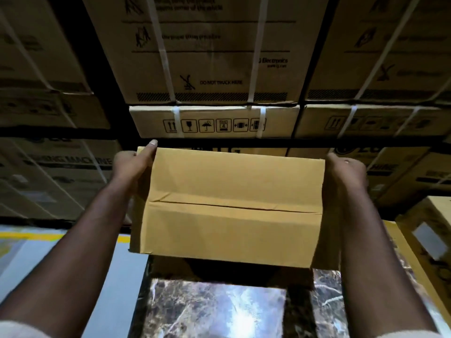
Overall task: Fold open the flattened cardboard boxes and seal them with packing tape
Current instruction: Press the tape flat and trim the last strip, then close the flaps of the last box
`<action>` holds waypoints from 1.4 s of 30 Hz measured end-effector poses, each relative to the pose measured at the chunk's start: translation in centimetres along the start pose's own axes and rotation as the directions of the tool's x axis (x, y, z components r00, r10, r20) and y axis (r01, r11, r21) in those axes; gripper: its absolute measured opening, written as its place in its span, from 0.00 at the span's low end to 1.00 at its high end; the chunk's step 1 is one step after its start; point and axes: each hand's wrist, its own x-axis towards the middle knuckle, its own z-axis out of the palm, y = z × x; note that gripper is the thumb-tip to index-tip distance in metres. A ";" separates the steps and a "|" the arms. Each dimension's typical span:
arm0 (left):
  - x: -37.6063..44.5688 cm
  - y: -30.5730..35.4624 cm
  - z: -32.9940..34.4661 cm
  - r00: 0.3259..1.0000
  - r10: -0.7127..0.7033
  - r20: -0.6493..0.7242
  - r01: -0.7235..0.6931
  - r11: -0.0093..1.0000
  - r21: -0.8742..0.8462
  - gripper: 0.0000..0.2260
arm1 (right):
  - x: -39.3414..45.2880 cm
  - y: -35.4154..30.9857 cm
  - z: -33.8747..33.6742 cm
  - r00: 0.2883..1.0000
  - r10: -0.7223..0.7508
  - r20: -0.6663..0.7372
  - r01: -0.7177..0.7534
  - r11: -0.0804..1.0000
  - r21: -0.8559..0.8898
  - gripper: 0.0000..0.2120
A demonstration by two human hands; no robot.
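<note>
Stacked cartons [210,69] behind | left hand [131,164], right hand [346,174] | fingers curled, gripping box [231,206] sides

Below both hands: glossy dark marble-look surface [214,311], strong glare on it. Flat cardboard piece [170,265] lies on its far edge, beneath the left hand. Stacked cartons [429,240] just right of the right hand, base hidden.

Stacked printed cartons [210,57] bound with white straps [162,52] fill twelve o'clock. A glossy marbled worktop [214,311] lies at six, a yellow floor line [26,234] at eight.
</note>
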 end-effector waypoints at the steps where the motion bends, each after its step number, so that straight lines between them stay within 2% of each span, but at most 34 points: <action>1: -0.9 0.3 -1.0 0.999 0.032 0.002 -0.031 0.999 -0.038 0.22 | -1.6 -0.4 -0.8 1.000 -0.014 0.002 0.014 0.997 0.081 0.07; 2: -1.6 0.2 -2.1 0.998 0.066 0.006 -0.065 0.993 -0.097 0.21 | -3.3 -0.8 -1.6 1.000 -0.028 0.007 0.027 0.987 0.160 0.07; 4: -2.8 -0.7 -4.1 0.990 0.142 0.006 -0.137 0.966 -0.218 0.20 | -6.8 -1.2 -3.4 0.996 -0.089 0.013 0.082 0.952 0.296 0.11; 6: -3.6 -2.6 -5.6 0.980 0.197 -0.018 -0.192 0.923 -0.333 0.16 | -9.7 -0.2 -5.1 0.988 -0.155 -0.018 0.148 0.902 0.406 0.16; 8: -4.4 -5.6 -6.4 0.980 0.199 -0.013 -0.181 0.859 -0.479 0.12 | -11.5 2.6 -6.7 0.974 -0.223 -0.046 0.216 0.839 0.499 0.20; 11: -5.4 -11.3 -5.8 0.969 0.208 0.132 -0.102 0.827 -0.553 0.22 | -12.7 8.7 -7.2 0.965 -0.255 0.065 0.163 0.775 0.610 0.27; 13: -5.8 -14.4 -5.0 0.953 0.178 0.246 -0.030 0.863 -0.505 0.30 | -12.2 12.7 -6.4 0.949 -0.238 0.209 0.085 0.827 0.556 0.39; 14: -5.7 -15.2 -4.5 0.949 0.165 0.267 -0.011 0.867 -0.498 0.31 | -10.9 14.7 -5.7 0.939 -0.236 0.250 0.067 0.840 0.539 0.45; 15: -5.6 -16.0 -4.2 0.951 0.153 0.269 0.003 0.864 -0.504 0.30 | -10.5 16.0 -5.0 0.935 -0.214 0.281 0.031 0.842 0.539 0.46; 17: -4.8 -17.1 -4.1 0.960 0.114 0.254 0.033 0.859 -0.510 0.29 | -11.8 15.4 -3.9 0.944 -0.182 0.277 0.012 0.854 0.521 0.35; 18: -4.9 -17.6 -4.2 0.960 0.090 0.263 0.055 0.865 -0.499 0.29 | -11.8 15.4 -3.7 0.942 -0.173 0.289 0.010 0.872 0.489 0.34; 22: -6.4 -20.0 -4.1 0.950 0.087 0.300 0.048 0.907 -0.418 0.28 | -12.0 15.4 -3.3 0.934 -0.190 0.304 0.108 0.957 0.268 0.39; 25: -6.5 -20.5 -3.8 0.961 0.092 0.262 0.003 0.940 -0.342 0.28 | -11.5 15.3 -2.6 0.914 -0.228 0.335 0.198 0.973 0.121 0.42; 31: -8.0 -20.6 -4.2 0.972 0.089 0.217 -0.064 0.991 -0.120 0.30 | -10.6 18.9 -1.3 0.912 -0.335 0.236 0.343 0.939 0.010 0.44; 33: -9.2 -21.6 -3.7 0.975 0.055 0.217 -0.041 0.997 -0.070 0.30 | -10.4 21.0 -0.9 0.925 -0.270 0.265 0.294 0.954 -0.054 0.46; 35: -10.9 -21.4 -2.9 0.985 -0.025 0.169 0.042 0.994 -0.098 0.27 | -10.9 22.2 -0.2 0.943 -0.131 0.305 0.168 0.981 -0.101 0.46; 36: -11.2 -20.8 -2.5 0.986 -0.070 0.148 0.091 0.986 -0.141 0.29 | -11.0 22.3 0.3 0.951 -0.063 0.301 0.094 0.992 -0.087 0.47; 38: -10.2 -20.6 -2.3 0.980 -0.140 0.140 0.163 0.972 -0.171 0.43 | -11.3 20.3 1.0 0.968 0.092 0.235 -0.089 0.996 -0.020 0.45; 39: -9.0 -21.1 -2.4 0.976 -0.162 0.147 0.190 0.960 -0.205 0.50 | -11.7 19.1 1.1 0.974 0.119 0.195 -0.129 0.991 0.035 0.43; 40: -7.5 -21.8 -2.4 0.970 -0.180 0.166 0.223 0.931 -0.291 0.53 | -12.5 17.9 0.9 0.986 0.084 0.142 -0.097 0.991 0.089 0.40; 41: -7.4 -21.0 -2.7 0.964 -0.181 0.193 0.242 0.896 -0.371 0.50 | -13.4 16.6 0.6 0.998 -0.028 0.065 0.020 0.993 0.118 0.37; 42: -7.7 -19.7 -3.2 0.969 -0.161 0.189 0.230 0.866 -0.444 0.43 | -14.4 15.2 0.2 0.978 -0.205 -0.027 0.207 0.972 0.107 0.36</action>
